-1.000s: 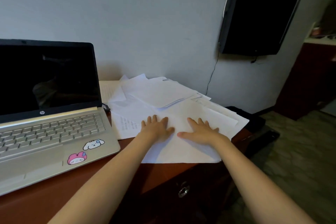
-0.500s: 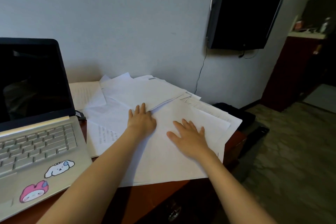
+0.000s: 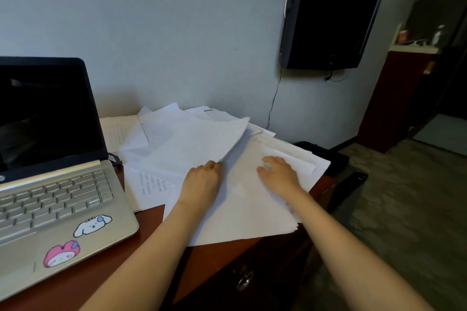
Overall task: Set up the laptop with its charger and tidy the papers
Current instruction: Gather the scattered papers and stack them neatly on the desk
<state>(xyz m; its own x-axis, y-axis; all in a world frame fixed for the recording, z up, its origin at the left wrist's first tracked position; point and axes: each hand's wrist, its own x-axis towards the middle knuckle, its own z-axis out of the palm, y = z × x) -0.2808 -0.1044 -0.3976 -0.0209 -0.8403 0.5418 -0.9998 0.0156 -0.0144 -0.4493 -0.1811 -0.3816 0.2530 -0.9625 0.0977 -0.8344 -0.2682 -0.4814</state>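
Red-brown tabletop [image 3: 222,252] carries scattered papers [image 3: 242,209]; left hand [image 3: 202,182] pinches a lifted sheet [image 3: 202,144] at its 12 o'clock; right hand [image 3: 280,174] lies flat, fingers spread, on them.

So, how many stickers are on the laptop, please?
2, both on the laptop below its keyboard: a white dog sticker near the right edge, and a pink sticker nearer the camera, to its left. The laptop's left part is cut off, so more may be hidden.
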